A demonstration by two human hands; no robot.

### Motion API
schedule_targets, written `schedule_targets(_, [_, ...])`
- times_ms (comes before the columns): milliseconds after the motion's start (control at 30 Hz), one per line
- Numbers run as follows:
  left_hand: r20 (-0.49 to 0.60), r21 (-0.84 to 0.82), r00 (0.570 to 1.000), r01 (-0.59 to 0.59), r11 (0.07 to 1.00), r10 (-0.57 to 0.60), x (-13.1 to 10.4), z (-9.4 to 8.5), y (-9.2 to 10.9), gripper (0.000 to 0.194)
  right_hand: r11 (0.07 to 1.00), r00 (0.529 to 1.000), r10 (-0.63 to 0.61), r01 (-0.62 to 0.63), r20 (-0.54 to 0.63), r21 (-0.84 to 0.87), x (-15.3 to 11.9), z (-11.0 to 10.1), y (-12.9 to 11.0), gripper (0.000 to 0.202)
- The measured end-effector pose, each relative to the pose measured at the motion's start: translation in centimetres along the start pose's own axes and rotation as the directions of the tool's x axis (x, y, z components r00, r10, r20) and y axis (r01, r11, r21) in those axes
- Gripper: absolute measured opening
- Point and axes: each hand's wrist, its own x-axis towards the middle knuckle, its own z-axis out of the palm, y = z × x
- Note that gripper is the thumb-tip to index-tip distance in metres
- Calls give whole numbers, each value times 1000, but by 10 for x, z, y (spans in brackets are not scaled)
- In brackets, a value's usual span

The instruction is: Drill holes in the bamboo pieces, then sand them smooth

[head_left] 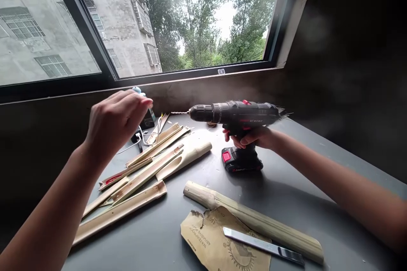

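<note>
Drill (235, 113) in your right hand (254, 135), bit (179, 112) facing 9 o'clock

It's just off centre toward 3, your fingers wrapped round the handle. Looks hard and fairly heavy, battery (241, 163) probably balancing the body, so that's the spot to grip; the thin bit's likely the fragile part. Left hand (117, 114) is up at 9, fingers curled, can't tell if it's holding anything. Smooth grey table (143, 237), split bamboo (127, 209) at 8, sandpaper (203, 241) at 6. Window frame (190, 75) at 12.
</note>
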Motion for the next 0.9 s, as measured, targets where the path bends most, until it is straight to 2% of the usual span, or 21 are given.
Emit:
schedule_targets(100, [-73, 44, 977, -199, 979, 202, 9, 7, 25, 39, 1000, 1000, -4, 4, 0, -4, 0, -2, 1, 53])
schedule_targets(200, [2, 119, 937, -346, 930, 349, 20, 17, 51, 48, 1000, 1000, -12, 12, -1, -9, 1, -1, 0, 53])
schedule_targets(267, [52, 213, 916, -400, 891, 399, 28, 24, 65, 52, 1000, 1000, -13, 13, -2, -11, 1, 0, -1, 53])
schedule_targets(300, [78, 260, 909, -416, 872, 410, 32, 26, 71, 48, 1000, 1000, -12, 12, -3, -10, 1, 1, -1, 52])
schedule_targets(400, [109, 334, 894, -444, 832, 434, 42, 32, 82, 24, 1000, 1000, -7, 7, -10, -3, 1, 2, -3, 52])
schedule_targets(467, [74, 325, 891, -447, 833, 449, 44, 35, 83, 18, 1000, 1000, 0, 0, -14, 1, 1, 2, -3, 53])
schedule_targets(567, [-27, 327, 893, -417, 848, 449, 41, 39, 83, 15, 1000, 1000, 4, -4, -22, 1, 0, 2, -2, 55])
schedule_targets(700, [-150, 426, 875, -363, 829, 460, 33, 47, 84, 11, 1000, 999, -8, 8, -35, -4, 0, 3, -2, 54])
schedule_targets(900, [-239, 454, 843, -341, 823, 481, 27, 56, 82, 17, 1000, 999, -20, 20, -44, -5, 1, 4, -3, 55])
